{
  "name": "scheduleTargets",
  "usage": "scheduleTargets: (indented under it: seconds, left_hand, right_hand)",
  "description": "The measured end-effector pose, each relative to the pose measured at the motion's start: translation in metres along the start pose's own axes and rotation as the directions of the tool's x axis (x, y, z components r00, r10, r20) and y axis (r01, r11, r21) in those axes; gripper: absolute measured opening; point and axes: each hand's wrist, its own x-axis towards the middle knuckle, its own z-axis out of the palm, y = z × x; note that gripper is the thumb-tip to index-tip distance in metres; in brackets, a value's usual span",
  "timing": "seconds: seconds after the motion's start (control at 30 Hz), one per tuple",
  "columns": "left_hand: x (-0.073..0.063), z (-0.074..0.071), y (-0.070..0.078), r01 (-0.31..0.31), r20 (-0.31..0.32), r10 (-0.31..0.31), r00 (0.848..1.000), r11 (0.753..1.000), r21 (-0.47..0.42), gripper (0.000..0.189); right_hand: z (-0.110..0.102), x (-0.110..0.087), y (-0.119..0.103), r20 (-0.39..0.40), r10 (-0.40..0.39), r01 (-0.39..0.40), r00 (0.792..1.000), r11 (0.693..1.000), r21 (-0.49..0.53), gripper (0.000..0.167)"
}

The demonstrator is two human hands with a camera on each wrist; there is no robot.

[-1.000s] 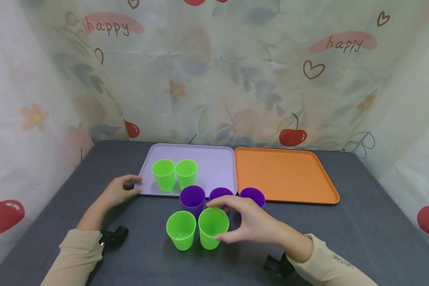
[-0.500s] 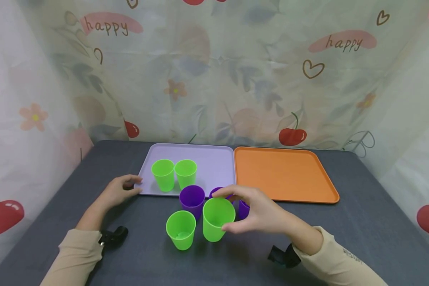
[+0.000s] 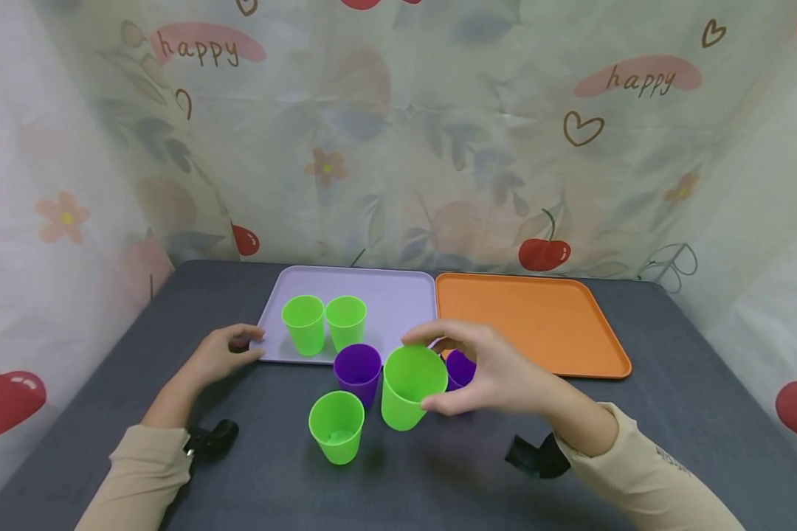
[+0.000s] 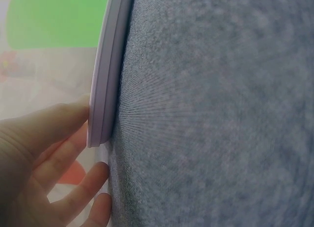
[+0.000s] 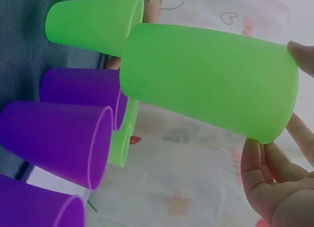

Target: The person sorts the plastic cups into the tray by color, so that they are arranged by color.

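Note:
My right hand (image 3: 498, 372) holds a green cup (image 3: 412, 387) by its rim, thumb on the near side and fingers on the far side. The cup is raised off the table, and the right wrist view shows its side wall (image 5: 206, 80). My left hand (image 3: 222, 355) touches the front left corner of the lavender tray (image 3: 398, 295) with thumb and fingers; the left wrist view shows the thumb against the tray's rim (image 4: 105, 80). Another green cup (image 3: 336, 428) stands upright in front. Behind it are purple cups (image 3: 357, 372), one mostly hidden by the held cup.
Two green cups (image 3: 303, 324) stand side by side on the lavender tray. To its right, edge to edge, lies an orange tray (image 3: 525, 317). A printed curtain (image 3: 405, 147) hangs behind and at both sides of the dark table (image 3: 252, 487).
My right hand has lifted the green cup off the table, moving it up, away from me and slightly right, past the front green cup. The left hand has stayed at the tray corner.

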Motion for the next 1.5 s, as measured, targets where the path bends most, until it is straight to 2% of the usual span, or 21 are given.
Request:
scheduleTargets:
  seconds: [0.37,0.97,1.13,1.5]
  left_hand:
    - [-0.003,0.000,0.003,-0.009,-0.015,0.009,1.000,1.000,0.003,0.039]
    - [-0.002,0.001,0.002,-0.011,-0.018,0.011,1.000,1.000,0.005,0.039]
    - [-0.002,0.002,0.002,-0.021,-0.035,0.021,0.999,1.000,-0.002,0.037]
    - [-0.003,0.001,0.004,-0.009,-0.021,0.009,1.000,1.000,0.002,0.037]
  right_hand:
    - [-0.015,0.010,-0.003,-0.022,-0.006,0.006,1.000,1.000,0.001,0.055]
    - [-0.037,0.028,0.006,-0.067,0.144,-0.145,0.987,0.989,-0.010,0.054]
    - [-0.040,0.033,0.012,-0.078,0.134,-0.137,0.988,0.990,-0.040,0.055]
    - [-0.047,0.045,0.032,-0.059,0.185,-0.190,0.981,0.979,-0.079,0.056]
